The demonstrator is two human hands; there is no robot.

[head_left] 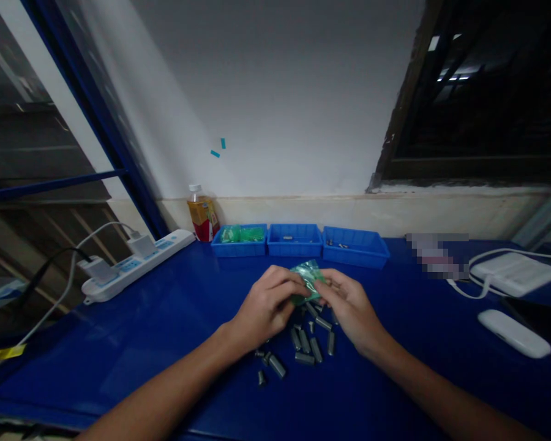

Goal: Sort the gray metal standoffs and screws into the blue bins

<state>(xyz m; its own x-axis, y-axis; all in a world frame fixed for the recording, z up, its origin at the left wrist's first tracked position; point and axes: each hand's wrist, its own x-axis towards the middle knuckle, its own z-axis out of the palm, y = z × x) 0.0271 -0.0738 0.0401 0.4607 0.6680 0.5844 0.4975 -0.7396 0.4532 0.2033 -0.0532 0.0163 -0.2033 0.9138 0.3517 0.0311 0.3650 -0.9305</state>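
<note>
A small green plastic bag (308,275) is held between my two hands, above the blue table. My left hand (270,300) is closed on the bag's left side, fingers bent around it. My right hand (346,300) pinches its right side, thumb on the front. Whether anything is inside the bag I cannot tell. Below the hands lie several grey metal cylinders (316,349) and a few short screws (261,378), scattered on the table. Part of this pile is hidden behind my fingers.
Three blue bins stand along the wall: the left bin (239,250) with green bags, the middle bin (294,248) and right bin (356,254) with small metal parts. A bottle (199,214) and power strip (138,266) are left; a white charger (514,272) and white case (514,332) right.
</note>
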